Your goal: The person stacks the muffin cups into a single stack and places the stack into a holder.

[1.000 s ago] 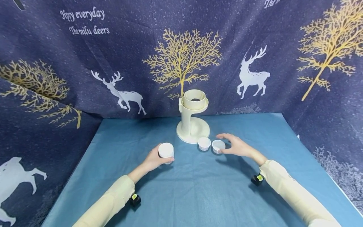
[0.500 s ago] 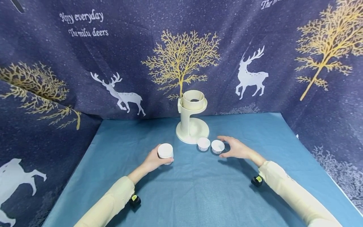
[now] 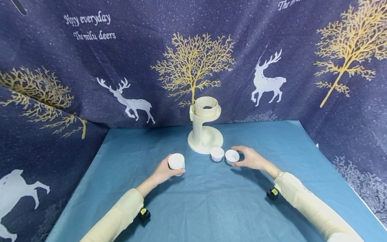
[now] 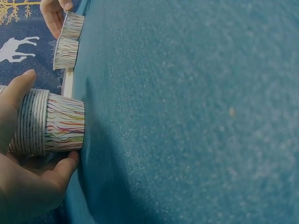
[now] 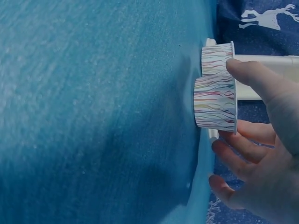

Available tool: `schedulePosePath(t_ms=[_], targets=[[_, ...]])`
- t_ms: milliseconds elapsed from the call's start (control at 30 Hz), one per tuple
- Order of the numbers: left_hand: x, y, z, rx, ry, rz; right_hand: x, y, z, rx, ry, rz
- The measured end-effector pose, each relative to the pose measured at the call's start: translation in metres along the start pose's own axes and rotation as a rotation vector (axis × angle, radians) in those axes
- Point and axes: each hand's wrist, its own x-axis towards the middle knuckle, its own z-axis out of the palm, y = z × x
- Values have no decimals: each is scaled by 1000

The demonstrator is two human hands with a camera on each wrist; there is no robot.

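Observation:
My left hand (image 3: pixel 163 170) grips a stack of white paper baking cups (image 3: pixel 176 162) near the middle of the table. In the left wrist view the nested rims and colourful wavy stripes of the stack (image 4: pixel 65 122) show, thumb on one side and fingers on the other. My right hand (image 3: pixel 251 158) holds a single baking cup (image 3: pixel 232 157) that stands upright on the cloth. From the right wrist, the thumb appears at this cup's rim (image 5: pixel 215 102) and the fingers at its opposite side; the other fingers spread loosely. Another baking cup (image 3: pixel 217 154) stands just left of it.
A cream stand (image 3: pixel 198 129) with a round base and a ring-shaped top holder (image 3: pixel 207 107) rises behind the cups. Blue cloth (image 3: pixel 199 205) covers the table. A dark printed curtain (image 3: pixel 223 20) hangs behind and at the sides.
My right thumb and fingers opened away from the right-hand cup, then closed in around it again. The left hand and its stack stay in nearly the same place.

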Motion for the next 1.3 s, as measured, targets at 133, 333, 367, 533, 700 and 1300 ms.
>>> schedulePosePath(t_ms=[133, 333, 367, 533, 700, 1300], targets=[[0, 0, 0, -2, -1, 4, 0, 0, 1, -7, 14, -13], [0, -1, 0, 2, 3, -3, 2, 1, 3, -11, 29, -25], [0, -1, 0, 5, 3, -5, 2, 1, 4, -9, 32, -28], [-1, 1, 0, 5, -6, -14, 2, 1, 4, 2, 29, -33], [1, -1, 0, 17, -8, -6, 1, -2, 3, 9, 17, -17], [2, -2, 0, 4, -5, 8, 2, -6, 10, 24, 53, -95]])
